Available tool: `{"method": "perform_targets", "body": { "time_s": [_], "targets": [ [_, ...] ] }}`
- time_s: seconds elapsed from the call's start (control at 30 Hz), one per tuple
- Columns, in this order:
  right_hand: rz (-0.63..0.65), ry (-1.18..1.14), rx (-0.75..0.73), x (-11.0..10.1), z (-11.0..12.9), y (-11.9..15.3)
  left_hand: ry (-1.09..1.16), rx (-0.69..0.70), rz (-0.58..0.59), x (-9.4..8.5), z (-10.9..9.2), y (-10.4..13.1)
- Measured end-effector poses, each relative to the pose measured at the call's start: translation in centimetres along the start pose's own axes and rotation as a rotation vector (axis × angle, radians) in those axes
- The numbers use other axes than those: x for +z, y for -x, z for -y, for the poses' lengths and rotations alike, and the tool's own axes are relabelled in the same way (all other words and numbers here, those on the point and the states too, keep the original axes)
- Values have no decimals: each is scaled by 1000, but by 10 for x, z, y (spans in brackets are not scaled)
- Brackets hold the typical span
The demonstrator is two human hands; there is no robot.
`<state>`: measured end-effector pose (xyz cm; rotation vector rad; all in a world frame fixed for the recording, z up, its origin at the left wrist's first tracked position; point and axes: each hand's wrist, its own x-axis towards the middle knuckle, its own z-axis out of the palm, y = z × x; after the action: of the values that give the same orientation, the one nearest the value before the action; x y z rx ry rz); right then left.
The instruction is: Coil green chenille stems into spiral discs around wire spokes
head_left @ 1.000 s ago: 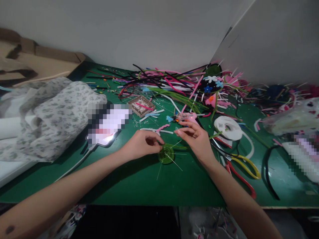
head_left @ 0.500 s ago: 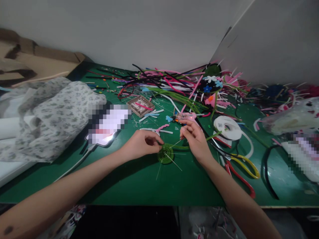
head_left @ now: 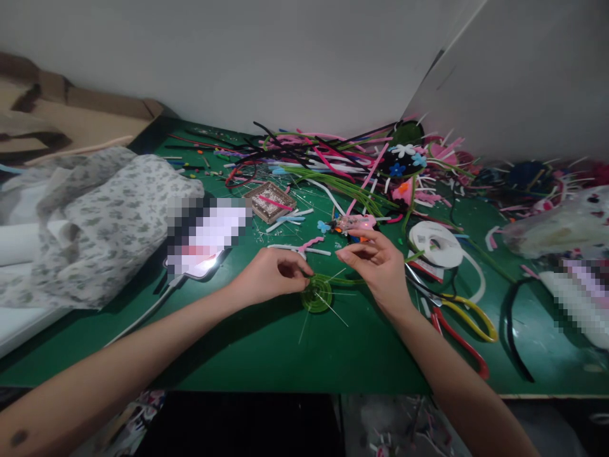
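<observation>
A flat coil of green pipe cleaner (head_left: pixel 316 301) lies on the green table, with thin wires or pins sticking out in several directions. My left hand (head_left: pixel 278 276) pinches the coil's upper left edge between thumb and fingers. To the right of the coil is my right hand (head_left: pixel 378 266), raised a little, thumb and index finger apart with nothing visible between them. One wire end stands free just below its fingertips. The coil's loose green tail (head_left: pixel 345 281) runs right and passes behind the right hand.
Right of my hands lie a white spool (head_left: pixel 435 244) and scissors (head_left: pixel 464 317) with yellow and red handles. A lit phone (head_left: pixel 209 241) on a cable is at left. Behind are a small framed tray (head_left: pixel 270 202) and a heap of coloured pipe cleaners (head_left: pixel 328 158).
My right hand has let go of the thin wire and moved slightly up and right, its thumb and index finger parting. The left hand and the coil have stayed in place.
</observation>
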<state>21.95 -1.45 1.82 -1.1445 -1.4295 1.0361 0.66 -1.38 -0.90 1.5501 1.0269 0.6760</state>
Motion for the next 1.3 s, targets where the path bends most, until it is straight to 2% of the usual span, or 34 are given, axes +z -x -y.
{"method": "perform_targets", "body": {
  "time_s": [0.33,0.53,0.73,1.0,1.2,1.3],
  "targets": [
    [25,-8,45,-1,-9,-2,-13,7,1,0,2,0],
    [69,107,-36,-2,-10,-2,-16,11,1,-1,1,0],
    [-7,184,-80,-1,-2,4,-7,4,6,-1,1,0],
    [14,113,-137,3,4,9,-7,4,-4,-1,1,-1],
    [-26,156,-205,3,3,11,-4,-10,-21,0,-3,0],
    [13,215,-246,2,2,11,-2,-16,-21,0,-3,0]
  ]
}}
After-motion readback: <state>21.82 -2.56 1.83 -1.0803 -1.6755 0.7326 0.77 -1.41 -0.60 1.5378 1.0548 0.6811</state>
